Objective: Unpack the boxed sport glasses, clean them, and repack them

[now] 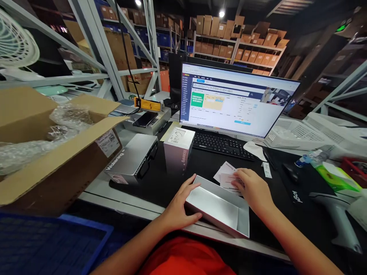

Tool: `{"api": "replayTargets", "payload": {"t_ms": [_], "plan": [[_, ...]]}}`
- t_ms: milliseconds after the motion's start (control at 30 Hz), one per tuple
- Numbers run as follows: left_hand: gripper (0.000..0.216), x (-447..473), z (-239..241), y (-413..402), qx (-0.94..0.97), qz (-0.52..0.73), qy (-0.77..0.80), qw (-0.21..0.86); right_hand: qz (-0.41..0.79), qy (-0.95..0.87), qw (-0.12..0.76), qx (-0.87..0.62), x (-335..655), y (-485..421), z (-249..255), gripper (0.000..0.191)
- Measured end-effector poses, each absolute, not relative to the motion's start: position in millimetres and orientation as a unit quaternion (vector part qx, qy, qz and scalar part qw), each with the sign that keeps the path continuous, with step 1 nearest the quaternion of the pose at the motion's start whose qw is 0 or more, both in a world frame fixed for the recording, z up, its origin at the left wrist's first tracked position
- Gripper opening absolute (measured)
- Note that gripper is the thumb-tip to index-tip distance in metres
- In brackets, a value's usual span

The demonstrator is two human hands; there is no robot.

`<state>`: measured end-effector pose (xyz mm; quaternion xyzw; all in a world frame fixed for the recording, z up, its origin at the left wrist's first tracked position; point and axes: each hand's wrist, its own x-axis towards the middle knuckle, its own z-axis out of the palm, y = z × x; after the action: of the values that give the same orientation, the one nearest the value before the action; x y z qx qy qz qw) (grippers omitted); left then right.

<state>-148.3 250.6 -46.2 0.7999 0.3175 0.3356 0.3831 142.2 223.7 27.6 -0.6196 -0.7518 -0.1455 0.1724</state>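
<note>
An open silver box tray (pixel 218 208) lies empty on the black desk mat in front of me. My left hand (pixel 180 204) grips its left wall, thumb along the near side. My right hand (pixel 254 189) rests beyond the tray's far right corner, its fingers pressed down on small white cards (pixel 225 176) lying on the mat. A standing silver-and-white carton (pixel 179 147) and a flat silver product box (pixel 133 158) sit further left on the mat.
A large open cardboard box (pixel 54 152) with bubble wrap fills the left. A monitor (pixel 235 101) and black keyboard (pixel 220 145) stand behind. A handheld scanner (pixel 338 217), green packet and bottle lie right. A blue crate (pixel 43 240) sits below left.
</note>
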Motion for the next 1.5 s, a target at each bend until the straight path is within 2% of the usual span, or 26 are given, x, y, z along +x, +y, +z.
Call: {"api": "replayTargets", "payload": {"t_ms": [133, 167, 333, 433, 467, 600, 733, 833, 1033, 1133, 1200, 1233, 1333, 1400, 1500], "plan": [[0.037, -150, -46, 249, 0.793, 0.350, 0.333, 0.370, -0.152, -0.758, 0.142, -0.618, 137, 220, 21, 0.015], [0.032, -151, -47, 248, 0.791, 0.356, 0.334, 0.368, -0.140, -0.758, 0.140, -0.622, 137, 220, 18, 0.017], [0.025, -153, -51, 249, 0.782, 0.375, 0.321, 0.382, -0.061, -0.744, 0.168, -0.644, 147, 221, 16, 0.020], [0.023, -153, -52, 249, 0.784, 0.379, 0.312, 0.381, 0.039, -0.728, 0.218, -0.649, 158, 228, 31, 0.046], [0.023, -153, -52, 249, 0.785, 0.379, 0.310, 0.380, 0.065, -0.731, 0.227, -0.641, 162, 233, 38, 0.047], [0.023, -154, -52, 248, 0.789, 0.374, 0.314, 0.374, 0.070, -0.777, 0.195, -0.594, 176, 261, 66, 0.007], [0.024, -154, -50, 248, 0.790, 0.371, 0.318, 0.371, 0.107, -0.822, 0.114, -0.548, 169, 290, 73, 0.020], [0.026, -155, -49, 247, 0.789, 0.368, 0.314, 0.378, 0.146, -0.835, 0.082, -0.525, 154, 300, 66, 0.017], [0.027, -156, -52, 246, 0.790, 0.369, 0.309, 0.380, 0.093, -0.827, 0.139, -0.536, 147, 288, 75, 0.011], [0.028, -155, -52, 246, 0.793, 0.371, 0.311, 0.370, 0.062, -0.760, 0.292, -0.577, 153, 262, 99, 0.008], [0.028, -155, -51, 246, 0.797, 0.372, 0.310, 0.362, 0.087, -0.706, 0.392, -0.583, 148, 243, 112, 0.027], [0.028, -155, -52, 246, 0.798, 0.373, 0.309, 0.358, 0.109, -0.698, 0.413, -0.575, 141, 234, 114, 0.035], [0.028, -154, -54, 246, 0.801, 0.379, 0.305, 0.349, 0.157, -0.745, 0.360, -0.540, 107, 219, 100, 0.039], [0.028, -155, -57, 246, 0.802, 0.383, 0.304, 0.342, 0.208, -0.777, 0.261, -0.534, 84, 217, 79, 0.040], [0.027, -155, -59, 245, 0.805, 0.387, 0.306, 0.328, 0.251, -0.781, 0.140, -0.554, 68, 218, 54, 0.052]]}}
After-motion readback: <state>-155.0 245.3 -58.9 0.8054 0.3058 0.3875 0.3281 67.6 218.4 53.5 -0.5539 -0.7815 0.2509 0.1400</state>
